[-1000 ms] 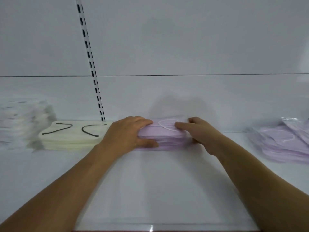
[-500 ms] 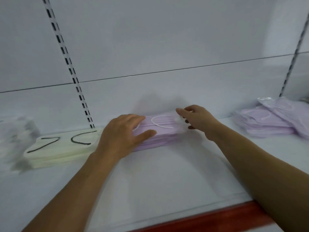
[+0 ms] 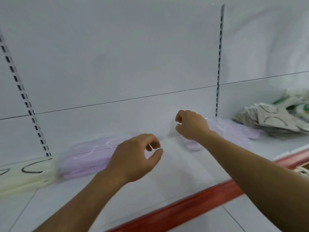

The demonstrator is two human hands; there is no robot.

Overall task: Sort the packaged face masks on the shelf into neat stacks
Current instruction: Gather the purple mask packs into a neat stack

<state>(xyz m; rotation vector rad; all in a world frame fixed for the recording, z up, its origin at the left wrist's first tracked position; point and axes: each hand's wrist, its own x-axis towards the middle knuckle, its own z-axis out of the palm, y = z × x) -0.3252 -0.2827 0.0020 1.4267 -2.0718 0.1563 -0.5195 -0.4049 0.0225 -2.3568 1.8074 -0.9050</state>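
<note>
A neat stack of lilac packaged masks (image 3: 87, 158) lies at the back left of the white shelf (image 3: 175, 173). My left hand (image 3: 133, 156) hovers just right of that stack with loosely curled fingers and holds nothing. My right hand (image 3: 192, 124) hangs over the near end of a loose pile of lilac masks (image 3: 234, 131) further right. Its fingers are curled with a gap to the thumb, and nothing shows between them. My right wrist hides part of that pile.
A cream mask stack with black ear loops (image 3: 21, 174) sits at the far left, touching the lilac stack. A messy heap of grey patterned packs (image 3: 270, 121) and green-white packs (image 3: 297, 104) lies at the far right. The shelf has a red front edge (image 3: 200, 201).
Both hands have let go of the lilac stack. My right hand has travelled right to the loose lilac pile and my left hand has lifted off. The view has swung right.
</note>
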